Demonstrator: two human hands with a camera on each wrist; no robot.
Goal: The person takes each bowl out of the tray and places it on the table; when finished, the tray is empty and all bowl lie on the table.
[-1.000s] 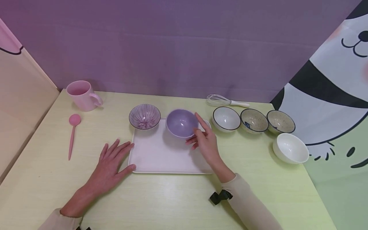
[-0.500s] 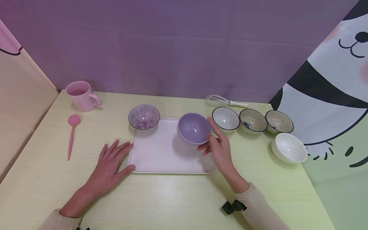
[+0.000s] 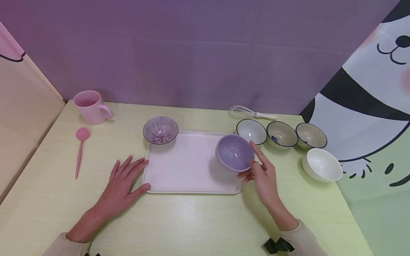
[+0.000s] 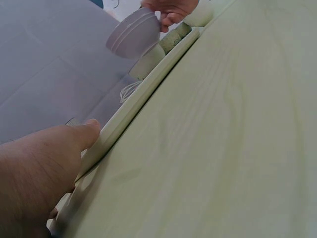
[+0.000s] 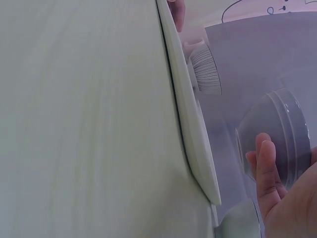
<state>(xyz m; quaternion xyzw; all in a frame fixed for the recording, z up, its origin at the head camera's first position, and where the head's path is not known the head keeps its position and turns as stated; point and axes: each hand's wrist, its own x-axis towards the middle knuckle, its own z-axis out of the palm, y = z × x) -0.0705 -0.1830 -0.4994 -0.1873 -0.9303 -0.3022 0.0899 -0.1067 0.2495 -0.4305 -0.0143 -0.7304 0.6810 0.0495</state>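
Note:
In the head view my right hand (image 3: 264, 179) grips a plain purple bowl (image 3: 235, 153) by its right side. The bowl hangs above the right part of a white tray (image 3: 189, 167), and the right wrist view shows the bowl (image 5: 277, 134) with fingers against its outer wall. My left hand (image 3: 120, 188) lies flat at the tray's left edge, fingers spread, with fingertips and thumb touching the rim. A purple-striped bowl (image 3: 161, 130) stands at the tray's back left corner; its base overlaps that corner.
Behind and right of the tray stand a dark-rimmed white bowl (image 3: 251, 131), two speckled bowls (image 3: 282, 134) and a plain white bowl (image 3: 322, 165). A whisk (image 3: 251, 112) lies behind them. At left are a pink mug (image 3: 92, 108) and a pink spoon (image 3: 82, 142).
My right hand has carried the purple bowl to the right and toward me, from the tray's back middle to its right side. The left hand and the tray have stayed in place.

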